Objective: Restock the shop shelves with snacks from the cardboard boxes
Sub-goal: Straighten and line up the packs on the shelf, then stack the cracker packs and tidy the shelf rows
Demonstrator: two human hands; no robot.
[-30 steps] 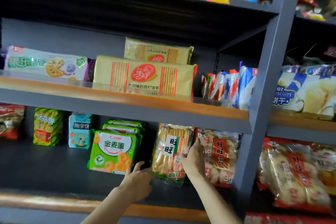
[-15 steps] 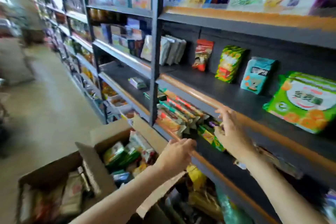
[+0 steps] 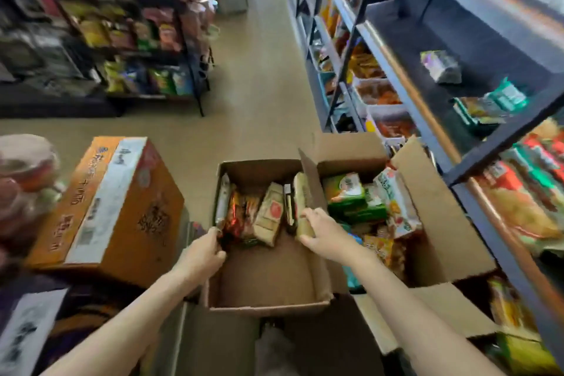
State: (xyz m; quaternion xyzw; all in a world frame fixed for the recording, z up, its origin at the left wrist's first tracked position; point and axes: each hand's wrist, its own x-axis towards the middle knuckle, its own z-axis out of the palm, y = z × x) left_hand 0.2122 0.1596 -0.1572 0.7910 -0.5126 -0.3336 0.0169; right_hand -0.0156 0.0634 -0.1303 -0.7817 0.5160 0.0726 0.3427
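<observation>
The brown cardboard box point(image 3: 268, 278) sits open on the floor beside the dark metal shelves point(image 3: 476, 49). Crinkly snack packs point(image 3: 244, 214) stand inside it. The left hand point(image 3: 204, 253) curls over the box's left wall. The right hand point(image 3: 323, 230) grips a flat tan cracker pack point(image 3: 302, 204).

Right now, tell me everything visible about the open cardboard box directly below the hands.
The open cardboard box is plain brown and stands upright on the floor, flaps up. Snack packs stand on edge along its far side; the near half of its bottom is bare. The left hand grips its left wall, and the right hand holds a tan pack inside.
</observation>
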